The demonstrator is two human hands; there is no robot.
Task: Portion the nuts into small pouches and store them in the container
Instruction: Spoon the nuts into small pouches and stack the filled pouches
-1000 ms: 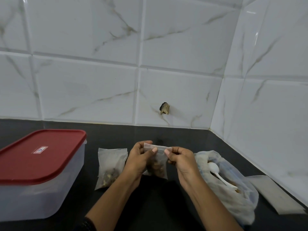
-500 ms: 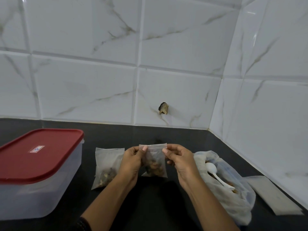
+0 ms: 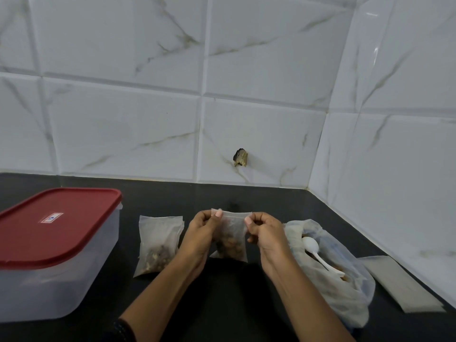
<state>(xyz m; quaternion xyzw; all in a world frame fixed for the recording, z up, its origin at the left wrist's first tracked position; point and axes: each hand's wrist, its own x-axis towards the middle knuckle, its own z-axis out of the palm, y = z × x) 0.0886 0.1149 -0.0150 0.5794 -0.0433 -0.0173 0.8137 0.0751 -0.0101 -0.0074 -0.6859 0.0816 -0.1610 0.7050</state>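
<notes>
Between two hands (image 3: 199,236) (image 3: 266,236), one pouch (image 3: 233,230)

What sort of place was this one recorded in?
Probably a home kitchen, at a counter corner: a black countertop, glossy white marble-veined wall tiles, and a clear plastic food container with a red lid. The left hand and right hand pinch a small clear pouch of nuts.

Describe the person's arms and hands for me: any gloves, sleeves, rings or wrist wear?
No gloves: the left hand and right hand are bare, with short nails and no rings visible. The right forearm is uncovered to the frame edge. The left forearm is uncovered too, except for a dark textured band at the bottom edge; bracelet or cuff, I cannot tell.
</notes>
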